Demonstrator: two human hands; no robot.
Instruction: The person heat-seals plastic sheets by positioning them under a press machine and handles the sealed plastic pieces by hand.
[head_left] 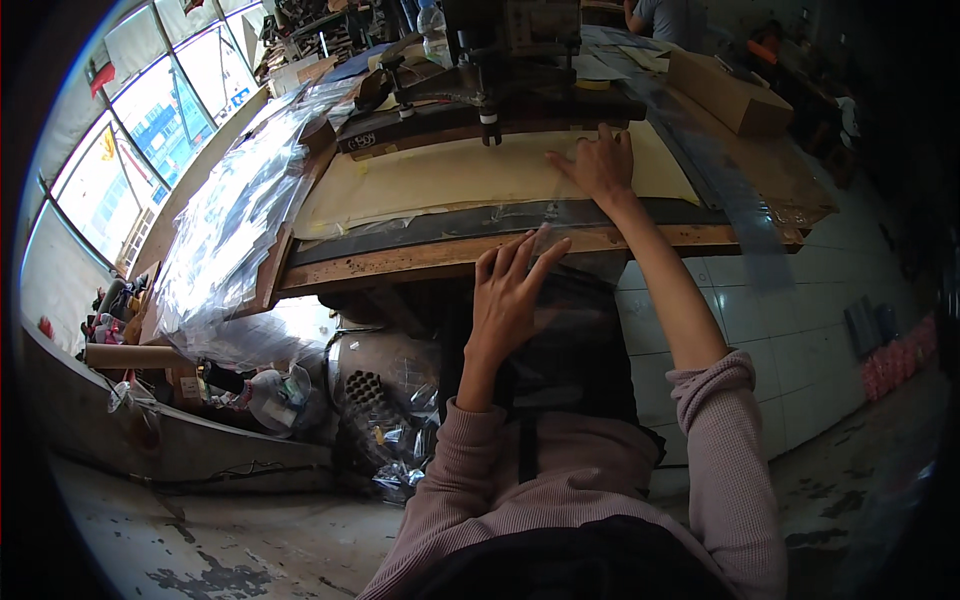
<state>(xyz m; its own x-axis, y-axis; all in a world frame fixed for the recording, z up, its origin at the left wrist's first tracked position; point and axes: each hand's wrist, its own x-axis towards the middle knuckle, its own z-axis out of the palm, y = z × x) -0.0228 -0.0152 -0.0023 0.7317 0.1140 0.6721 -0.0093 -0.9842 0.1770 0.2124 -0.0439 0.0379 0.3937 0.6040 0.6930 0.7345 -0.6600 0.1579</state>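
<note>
My right hand (600, 165) rests over the pale yellow board (420, 180), near its right half, with thumb and fingers apart. At the front wooden edge (390, 262) of the table is my left hand (510, 295), its fingers bent forward and the thumb spread away from them. A thin clear plastic sheet (600, 266) shows faintly by the left fingertips and hangs at the table edge; its outline is hard to make out. Just beyond the board stands a dark press machine (490, 90) with a metal fitting pointing down at its middle.
Loose clear plastic sheets (235, 220) are heaped at the left of the table. A cardboard box (725, 92) sits at the back right, near a hanging plastic strip (757, 230). Bagged items (385, 400) lie under the table. A person (672, 20) is at the far back.
</note>
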